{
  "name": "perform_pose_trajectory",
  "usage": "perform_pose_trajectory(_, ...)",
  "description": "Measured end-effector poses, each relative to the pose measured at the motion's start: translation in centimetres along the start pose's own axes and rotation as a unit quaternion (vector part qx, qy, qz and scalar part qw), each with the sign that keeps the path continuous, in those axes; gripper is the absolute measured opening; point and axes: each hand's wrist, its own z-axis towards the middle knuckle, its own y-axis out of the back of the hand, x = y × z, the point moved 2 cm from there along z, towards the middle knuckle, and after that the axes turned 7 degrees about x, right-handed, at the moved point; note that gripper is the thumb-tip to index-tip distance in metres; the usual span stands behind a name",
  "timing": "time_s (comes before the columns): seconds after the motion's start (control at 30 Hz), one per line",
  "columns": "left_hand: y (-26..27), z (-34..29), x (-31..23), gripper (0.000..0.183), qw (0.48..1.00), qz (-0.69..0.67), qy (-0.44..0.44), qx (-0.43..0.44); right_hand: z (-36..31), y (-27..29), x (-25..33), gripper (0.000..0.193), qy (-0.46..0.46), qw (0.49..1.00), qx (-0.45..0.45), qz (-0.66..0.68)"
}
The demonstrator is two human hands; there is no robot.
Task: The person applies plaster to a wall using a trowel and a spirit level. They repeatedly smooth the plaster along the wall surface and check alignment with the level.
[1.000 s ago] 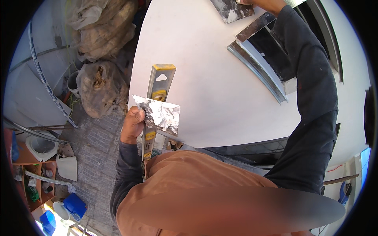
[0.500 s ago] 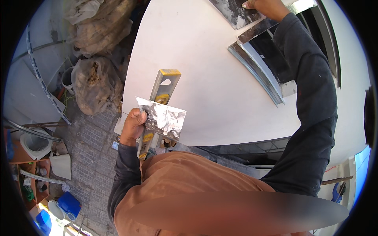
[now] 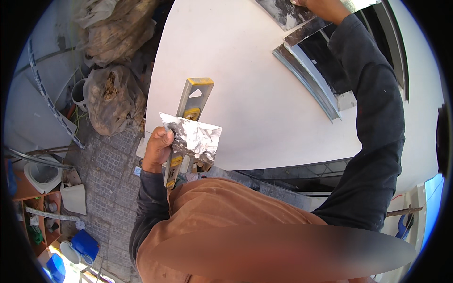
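Note:
My left hand point(image 3: 158, 148) is closed on a flat rectangular plastering blade point(image 3: 196, 137), thumb against its left edge. Thick white plaster is heaped and smeared across the blade's upper face. Behind it a grey and yellow spirit level point(image 3: 194, 96) stands slanted, its middle hidden by the blade. At the top edge of the view, my right hand point(image 3: 325, 8) grips a second, wider plastering blade point(image 3: 285, 13), dark with white smears, at the white wall panel point(image 3: 236, 61). Part of this hand and blade is cut off by the picture's edge.
To the right, under my stretched arm, is an opening with a metal frame point(image 3: 309, 85). Large filled plastic sacks point(image 3: 115, 101) stand at the left on the paved floor point(image 3: 106, 174). Farther left are a shelf unit point(image 3: 49, 226), a white basin point(image 3: 42, 175) and a blue container point(image 3: 85, 246).
The view has shifted slightly, so the level and left-hand blade appear a little higher and further left. The right-hand blade sits slightly higher in the picture. Both grips are unchanged.

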Motion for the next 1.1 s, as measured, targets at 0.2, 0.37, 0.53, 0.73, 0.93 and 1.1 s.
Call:
perform_pose_trajectory(0.2, -0.2, -0.1, 0.0, 0.041, 1.000, -0.010, 0.003, -0.006, 0.0, -0.1, -0.3, 0.029, -0.036, 0.998, 0.010, -0.042)
perform_pose_trajectory(0.37, -0.6, -0.1, -0.3, 0.038, 1.000, -0.009, -0.002, -0.006, 0.0, -0.2, -0.3, 0.027, -0.007, 1.000, -0.001, 0.010)
perform_pose_trajectory(0.53, -1.3, 0.1, -0.6, 0.036, 1.000, -0.010, -0.006, 0.000, -0.2, -0.1, -0.2, 0.023, 0.009, 1.000, -0.019, -0.019)
perform_pose_trajectory(0.73, -1.7, 0.5, -0.6, 0.045, 0.999, 0.020, -0.022, -0.014, -0.3, -0.1, -0.3, 0.019, -0.034, 0.999, -0.016, 0.019)
perform_pose_trajectory(0.93, -1.7, 0.8, -0.4, 0.044, 1.000, 0.022, -0.020, -0.007, -0.4, -0.1, -0.2, 0.021, -0.038, 0.999, -0.017, -0.004)
perform_pose_trajectory(1.1, -1.9, 0.9, -0.4, 0.044, 1.000, 0.016, -0.017, -0.009, -0.7, 0.0, -0.1, 0.020, -0.029, 0.997, 0.000, -0.076)
